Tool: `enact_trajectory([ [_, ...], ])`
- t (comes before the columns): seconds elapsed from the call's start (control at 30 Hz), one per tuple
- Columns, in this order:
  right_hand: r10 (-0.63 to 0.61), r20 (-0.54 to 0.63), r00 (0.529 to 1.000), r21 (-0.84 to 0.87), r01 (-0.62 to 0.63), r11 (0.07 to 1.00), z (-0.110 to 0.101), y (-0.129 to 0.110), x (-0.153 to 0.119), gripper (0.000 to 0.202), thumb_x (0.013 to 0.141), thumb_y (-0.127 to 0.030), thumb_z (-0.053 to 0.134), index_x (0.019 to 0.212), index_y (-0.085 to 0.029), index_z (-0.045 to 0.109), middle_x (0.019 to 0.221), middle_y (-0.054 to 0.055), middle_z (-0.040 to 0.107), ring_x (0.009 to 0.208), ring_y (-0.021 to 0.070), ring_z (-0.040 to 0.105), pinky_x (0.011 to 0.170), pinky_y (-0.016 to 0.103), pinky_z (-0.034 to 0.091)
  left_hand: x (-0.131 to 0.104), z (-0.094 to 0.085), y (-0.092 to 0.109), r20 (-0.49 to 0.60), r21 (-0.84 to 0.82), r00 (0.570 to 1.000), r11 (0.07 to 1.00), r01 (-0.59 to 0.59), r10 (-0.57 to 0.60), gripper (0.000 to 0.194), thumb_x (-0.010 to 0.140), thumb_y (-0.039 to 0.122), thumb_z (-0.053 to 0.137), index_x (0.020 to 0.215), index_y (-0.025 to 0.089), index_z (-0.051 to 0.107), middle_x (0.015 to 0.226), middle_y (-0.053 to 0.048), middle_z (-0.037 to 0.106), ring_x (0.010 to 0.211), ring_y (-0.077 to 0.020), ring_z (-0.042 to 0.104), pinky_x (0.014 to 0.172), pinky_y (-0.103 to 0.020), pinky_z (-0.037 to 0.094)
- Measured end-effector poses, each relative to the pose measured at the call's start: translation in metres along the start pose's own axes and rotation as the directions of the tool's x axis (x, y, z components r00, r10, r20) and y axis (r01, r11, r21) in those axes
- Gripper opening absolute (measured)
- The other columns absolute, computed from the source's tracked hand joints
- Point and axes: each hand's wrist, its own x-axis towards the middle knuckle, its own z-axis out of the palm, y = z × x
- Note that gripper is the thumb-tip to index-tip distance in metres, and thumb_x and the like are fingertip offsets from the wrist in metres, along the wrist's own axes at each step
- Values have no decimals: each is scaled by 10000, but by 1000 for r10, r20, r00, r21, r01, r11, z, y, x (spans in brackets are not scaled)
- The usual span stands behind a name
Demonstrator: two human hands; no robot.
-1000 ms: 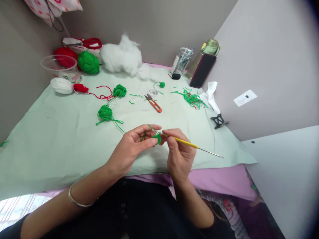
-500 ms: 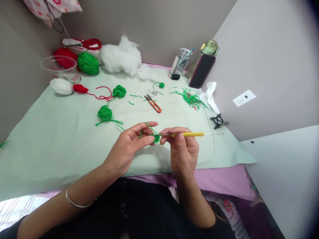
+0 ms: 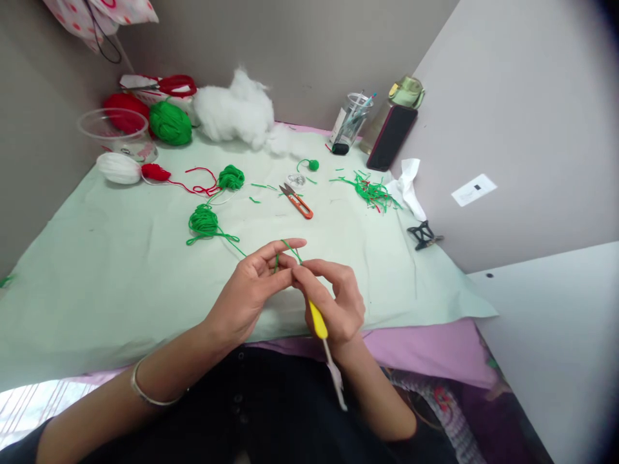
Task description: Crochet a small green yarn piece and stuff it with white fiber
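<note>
A strand of green yarn [image 3: 292,250] loops over the raised index finger of my left hand [image 3: 249,290], whose thumb and other fingers are pinched together. My right hand [image 3: 336,299] touches its fingertips and holds a crochet hook by its yellow handle [image 3: 318,319], the rear metal end pointing down toward my body. Between the fingertips, the small green crocheted piece is almost wholly hidden. The yarn runs back to a loose green bundle [image 3: 203,221] on the pale green cloth [image 3: 145,258].
Orange thread snips [image 3: 298,201] lie beyond my hands, with green scraps [image 3: 372,192] to their right. Farther back are white stuffing [image 3: 235,109], yarn balls [image 3: 171,122], a clear cup [image 3: 351,122] and a phone [image 3: 393,137]. A black clip [image 3: 424,236] lies at right.
My right hand has moved left against my left fingertips. The hook has swung from level to pointing down toward my body, and the green piece has become covered by my fingers.
</note>
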Motion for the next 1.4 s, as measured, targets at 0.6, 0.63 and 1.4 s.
enact_trajectory([
  [0.6,168,-59,984,159,-157,975,1,-2,-1,421,963,-132,666,1297,-383,715,1101,23,748,955,190,754,754,338,665,2,1,0,45,-85,996,993,83,-80,375,809,228,875,1178,205,807,854,-5,707,817,-128,633,821,-251,517],
  [0.63,186,-61,981,179,-173,969,0,-1,0,402,966,-128,659,1281,-370,724,1092,27,749,941,190,753,754,341,661,4,-1,0,57,-102,992,987,121,-115,349,820,238,865,1163,195,816,881,-19,712,826,-132,631,819,-253,523],
  [1.4,527,186,829,677,-497,543,-12,6,14,217,1074,-271,500,1043,-229,710,953,32,776,734,138,725,707,321,616,-1,-5,4,31,138,999,990,-41,37,247,846,242,827,1090,273,850,856,12,617,855,-131,547,822,-243,436],
])
